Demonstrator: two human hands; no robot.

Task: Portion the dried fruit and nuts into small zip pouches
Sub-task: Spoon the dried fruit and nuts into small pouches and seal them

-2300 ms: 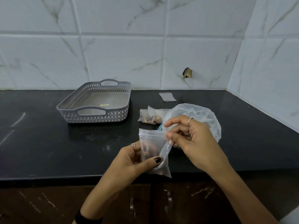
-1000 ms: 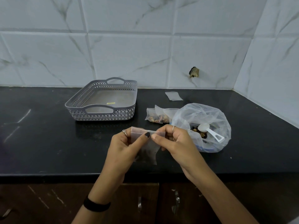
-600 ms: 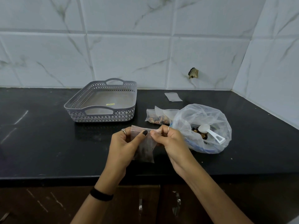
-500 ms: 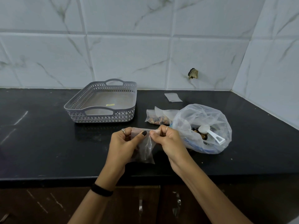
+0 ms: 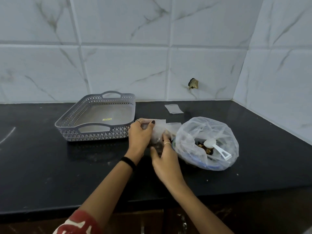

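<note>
1. Fingers and thumb of the left hand (image 5: 139, 135) curl over the top of a small zip pouch (image 5: 156, 132), pinching it; the pouch lies on the counter just right of the tray, with dark pieces showing through its near part.
2. Right hand (image 5: 164, 158) rests against the pouch's near edge, fingers bent toward it; whether they grip it I cannot tell, as the hand is blurred.
3. A black counter (image 5: 50, 166) runs left to right, glossy and lightly smeared, meeting white marble-veined wall tiles (image 5: 126, 68) at the far side and on the right; one tile has a chipped hole (image 5: 193, 83).
4. A grey lattice tray (image 5: 94, 132) with two handles sits far left of the hands, a small yellow sticker on its floor.
5. A large clear bag (image 5: 190, 132), open at the top, lies right of the hands and holds mixed dried fruit and nuts (image 5: 203, 148) plus a white scoop (image 5: 214, 146).
6. Another flat pouch (image 5: 173, 108) lies farther back near the wall.
</note>
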